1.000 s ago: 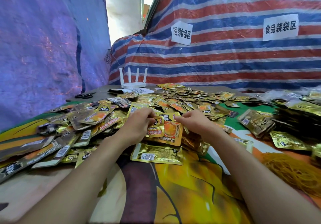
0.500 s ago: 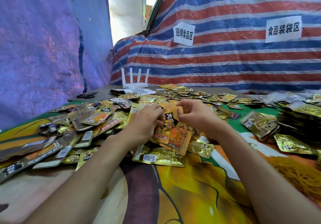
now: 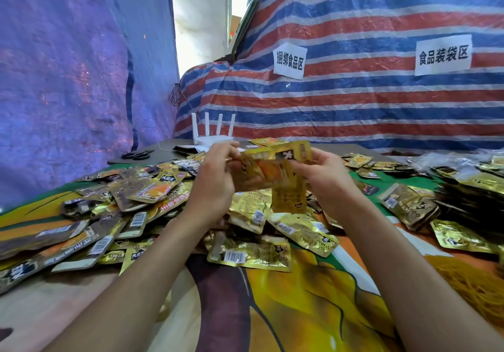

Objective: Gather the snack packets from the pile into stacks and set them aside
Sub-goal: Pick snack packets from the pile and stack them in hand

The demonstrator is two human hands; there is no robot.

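Striped tarp [image 3: 354, 106] behind; printed cloth over the bench [image 3: 313, 310]. A bunch of snack packets [image 3: 261, 174] is held above the pile [image 3: 141, 196] between both hands. The left hand [image 3: 215, 185] grips one end, the right hand [image 3: 324, 177] pinches the other. One packet [image 3: 289, 198] hangs down askew. Judgement: tuck it in and square the edges before adding more, or the bunch will likely fan out. Dark stacks [image 3: 463, 196] lie at far right, well apart.

White four-antenna router [image 3: 212, 141], black scissors [image 3: 135, 155] to its left, striped tarp [image 3: 354, 100] behind, two paper signs [image 3: 289, 61] on it
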